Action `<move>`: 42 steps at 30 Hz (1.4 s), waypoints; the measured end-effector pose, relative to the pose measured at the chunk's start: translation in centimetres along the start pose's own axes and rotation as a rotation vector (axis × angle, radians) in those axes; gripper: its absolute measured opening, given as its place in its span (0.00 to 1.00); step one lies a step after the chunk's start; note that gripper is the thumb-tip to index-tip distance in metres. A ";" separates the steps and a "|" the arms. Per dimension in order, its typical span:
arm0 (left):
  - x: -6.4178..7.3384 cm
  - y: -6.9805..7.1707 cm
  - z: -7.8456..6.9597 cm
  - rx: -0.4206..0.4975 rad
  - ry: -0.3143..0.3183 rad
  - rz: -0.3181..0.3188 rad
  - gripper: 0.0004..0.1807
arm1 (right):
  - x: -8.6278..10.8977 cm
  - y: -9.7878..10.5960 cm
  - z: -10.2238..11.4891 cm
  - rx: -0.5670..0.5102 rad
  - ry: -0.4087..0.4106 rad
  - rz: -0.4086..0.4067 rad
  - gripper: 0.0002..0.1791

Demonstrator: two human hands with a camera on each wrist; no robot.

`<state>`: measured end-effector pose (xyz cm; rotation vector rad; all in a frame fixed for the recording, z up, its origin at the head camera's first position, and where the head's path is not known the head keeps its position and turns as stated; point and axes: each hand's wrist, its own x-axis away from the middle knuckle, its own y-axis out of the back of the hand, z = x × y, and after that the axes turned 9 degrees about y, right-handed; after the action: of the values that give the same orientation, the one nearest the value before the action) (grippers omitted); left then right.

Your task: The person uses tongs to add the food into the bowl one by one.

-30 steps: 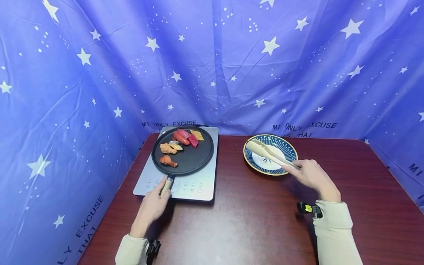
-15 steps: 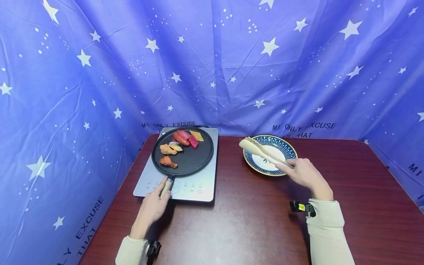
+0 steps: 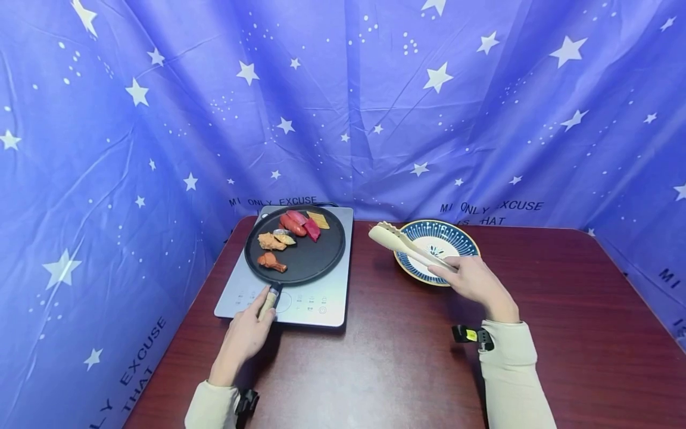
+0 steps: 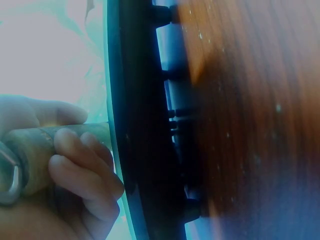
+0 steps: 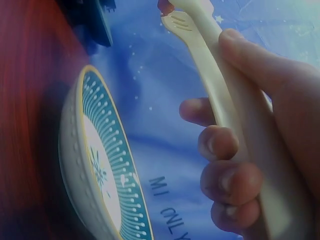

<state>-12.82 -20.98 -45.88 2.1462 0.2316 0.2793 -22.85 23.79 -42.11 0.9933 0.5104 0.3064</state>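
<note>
My left hand (image 3: 248, 333) grips the wooden handle (image 4: 35, 155) of a round black frying pan (image 3: 316, 262), fingers wrapped round it in the left wrist view. The pan sits on a silver induction cooker (image 3: 334, 298). On it lie a drumstick (image 3: 272, 262), a fried chicken piece (image 3: 270, 241), red sausages (image 3: 292, 224) and other food pieces. In my right hand (image 3: 477, 286) are cream-coloured tongs (image 3: 399, 243), their tips out past the left rim of a blue-and-white plate (image 3: 466, 241). A small reddish-brown piece (image 5: 165, 6) shows between the tong tips, mostly cut off by the frame.
The dark red wooden table (image 3: 364, 357) stretches between the cooker and the plate and along the front. A blue star-printed curtain (image 3: 343, 149) hangs close behind the table and on the left. A black cable (image 3: 327, 204) runs behind the cooker.
My right hand has moved left with the tongs, whose tips have passed from over the plate to beyond its left rim. The left hand and pan stay in place.
</note>
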 end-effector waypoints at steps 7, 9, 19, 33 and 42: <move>0.0 0.0 -0.1 -0.006 0.001 0.004 0.30 | -0.7 -0.7 0.8 -0.011 0.014 0.007 0.23; -0.1 0.0 -0.1 -0.009 0.008 0.004 0.30 | -0.9 -1.0 0.9 -0.009 0.025 0.007 0.23; 0.1 0.0 -0.2 -0.003 0.015 0.009 0.30 | -1.7 -2.1 1.8 0.010 0.100 -0.020 0.22; 0.1 0.1 -0.2 -0.007 0.014 0.004 0.30 | -2.9 -3.7 3.6 -0.002 0.082 0.012 0.22; 0.1 0.1 -0.2 -0.007 0.011 0.004 0.30 | -3.3 -4.7 4.8 -0.007 0.063 0.015 0.21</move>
<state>-12.74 -20.80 -45.68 2.1393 0.2327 0.2936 -22.96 16.42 -43.12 0.9839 0.5585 0.3535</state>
